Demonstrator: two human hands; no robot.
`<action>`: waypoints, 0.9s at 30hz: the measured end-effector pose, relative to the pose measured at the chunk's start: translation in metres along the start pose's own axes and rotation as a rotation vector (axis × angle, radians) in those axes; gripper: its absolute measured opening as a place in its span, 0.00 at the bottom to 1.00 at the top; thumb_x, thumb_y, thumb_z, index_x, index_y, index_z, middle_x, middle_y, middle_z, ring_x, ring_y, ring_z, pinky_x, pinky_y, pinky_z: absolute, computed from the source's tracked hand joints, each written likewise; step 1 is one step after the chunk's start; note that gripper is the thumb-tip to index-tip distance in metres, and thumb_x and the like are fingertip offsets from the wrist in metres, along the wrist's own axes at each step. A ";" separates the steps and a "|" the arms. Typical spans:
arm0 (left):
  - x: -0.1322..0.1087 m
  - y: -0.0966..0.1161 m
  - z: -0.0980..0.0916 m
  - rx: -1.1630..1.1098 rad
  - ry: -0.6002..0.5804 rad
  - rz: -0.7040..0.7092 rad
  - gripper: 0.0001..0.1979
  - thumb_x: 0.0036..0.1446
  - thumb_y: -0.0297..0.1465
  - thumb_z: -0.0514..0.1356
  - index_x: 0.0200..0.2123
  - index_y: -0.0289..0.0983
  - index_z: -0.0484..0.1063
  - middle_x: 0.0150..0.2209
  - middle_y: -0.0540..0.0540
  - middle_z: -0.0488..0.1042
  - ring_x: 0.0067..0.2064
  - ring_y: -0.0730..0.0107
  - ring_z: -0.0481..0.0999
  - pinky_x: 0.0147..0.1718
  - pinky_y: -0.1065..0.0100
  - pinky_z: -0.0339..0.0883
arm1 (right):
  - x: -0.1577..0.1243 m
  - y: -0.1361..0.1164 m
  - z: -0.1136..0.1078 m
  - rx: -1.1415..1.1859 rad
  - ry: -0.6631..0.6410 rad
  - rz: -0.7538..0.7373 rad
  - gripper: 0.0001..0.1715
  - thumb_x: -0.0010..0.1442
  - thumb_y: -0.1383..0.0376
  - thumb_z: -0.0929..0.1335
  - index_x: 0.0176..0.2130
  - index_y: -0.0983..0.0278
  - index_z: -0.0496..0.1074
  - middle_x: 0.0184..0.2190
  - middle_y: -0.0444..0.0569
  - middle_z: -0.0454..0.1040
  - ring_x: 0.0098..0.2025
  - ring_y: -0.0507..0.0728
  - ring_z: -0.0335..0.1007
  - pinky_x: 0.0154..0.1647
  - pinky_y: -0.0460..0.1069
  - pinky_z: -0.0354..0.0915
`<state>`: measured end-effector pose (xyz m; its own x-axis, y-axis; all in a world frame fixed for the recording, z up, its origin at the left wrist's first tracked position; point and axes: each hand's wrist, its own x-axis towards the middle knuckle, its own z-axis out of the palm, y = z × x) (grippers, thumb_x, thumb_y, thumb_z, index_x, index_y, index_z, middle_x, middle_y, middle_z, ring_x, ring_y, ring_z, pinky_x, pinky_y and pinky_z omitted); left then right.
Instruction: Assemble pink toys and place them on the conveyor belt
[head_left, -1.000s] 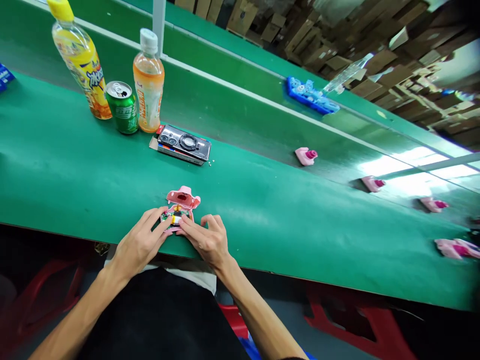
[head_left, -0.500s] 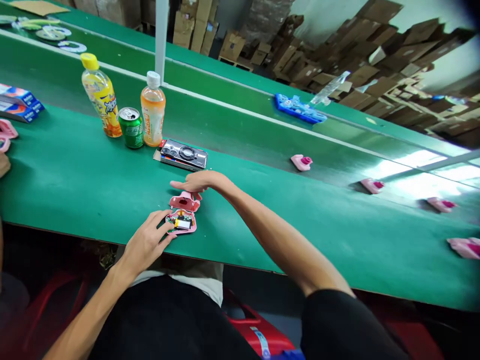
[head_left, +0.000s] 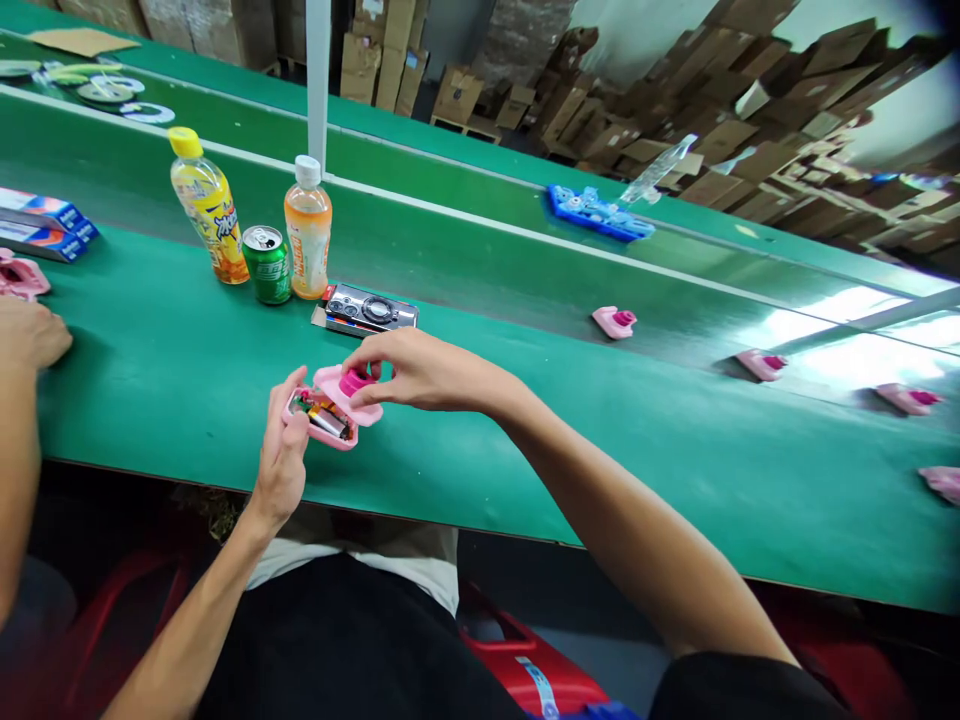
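My left hand (head_left: 282, 452) grips a small pink plastic casing (head_left: 319, 415) at the belt's near edge. The casing lies open, showing a green circuit board (head_left: 309, 403) and a silver battery-like cylinder (head_left: 328, 421). Over its far end sits a pink shell piece (head_left: 334, 395) carrying a magenta knob (head_left: 355, 381). My right hand (head_left: 424, 370) reaches across from the right, its fingertips pinching that knob and shell. Part of the casing's inside is hidden beneath the shell.
A yellow drink bottle (head_left: 208, 207), green can (head_left: 267, 265), orange drink bottle (head_left: 307, 228) and boxed phone case (head_left: 367, 308) stand just beyond my hands. A co-worker's hand (head_left: 30, 335) rests by pink parts (head_left: 21, 278). Several pink pieces ride the far belt (head_left: 675, 285).
My right hand has come back from beyond the casing onto the pink shell. The casing is now lifted and turned, with the shell brought over it. A co-worker's hand has moved in at left.
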<state>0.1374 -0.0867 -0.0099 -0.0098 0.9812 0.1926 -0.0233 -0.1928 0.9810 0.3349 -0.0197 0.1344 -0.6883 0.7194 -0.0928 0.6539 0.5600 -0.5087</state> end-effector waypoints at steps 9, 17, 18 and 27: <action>0.029 0.022 0.030 -0.474 0.039 -0.132 0.26 0.64 0.52 0.59 0.55 0.39 0.70 0.54 0.41 0.77 0.52 0.60 0.80 0.47 0.64 0.78 | 0.017 0.002 -0.016 0.076 -0.008 -0.213 0.18 0.66 0.63 0.71 0.55 0.62 0.77 0.45 0.45 0.81 0.43 0.53 0.73 0.44 0.46 0.64; 0.047 0.035 0.049 -0.655 0.196 -0.143 0.23 0.65 0.51 0.58 0.47 0.37 0.72 0.42 0.43 0.80 0.44 0.63 0.83 0.43 0.65 0.78 | -0.008 -0.015 0.066 -0.105 0.810 0.286 0.27 0.65 0.44 0.69 0.35 0.64 0.81 0.33 0.51 0.82 0.36 0.58 0.76 0.39 0.51 0.65; 0.048 0.036 0.051 -0.667 0.187 -0.151 0.23 0.65 0.51 0.59 0.47 0.36 0.72 0.42 0.43 0.80 0.44 0.63 0.83 0.44 0.65 0.78 | -0.009 -0.016 0.075 -0.086 0.828 0.292 0.25 0.64 0.45 0.70 0.38 0.64 0.81 0.36 0.51 0.83 0.39 0.59 0.77 0.40 0.51 0.66; 0.057 0.023 0.064 -0.674 0.208 -0.190 0.20 0.66 0.48 0.57 0.48 0.38 0.70 0.44 0.42 0.78 0.42 0.65 0.80 0.41 0.65 0.76 | 0.010 -0.010 0.105 0.455 1.020 0.257 0.15 0.65 0.55 0.73 0.45 0.61 0.81 0.49 0.52 0.79 0.49 0.58 0.77 0.39 0.49 0.75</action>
<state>0.2006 -0.0352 0.0257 -0.1329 0.9897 -0.0539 -0.6529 -0.0465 0.7560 0.2880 -0.0612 0.0489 0.1600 0.9055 0.3930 0.4214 0.2974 -0.8567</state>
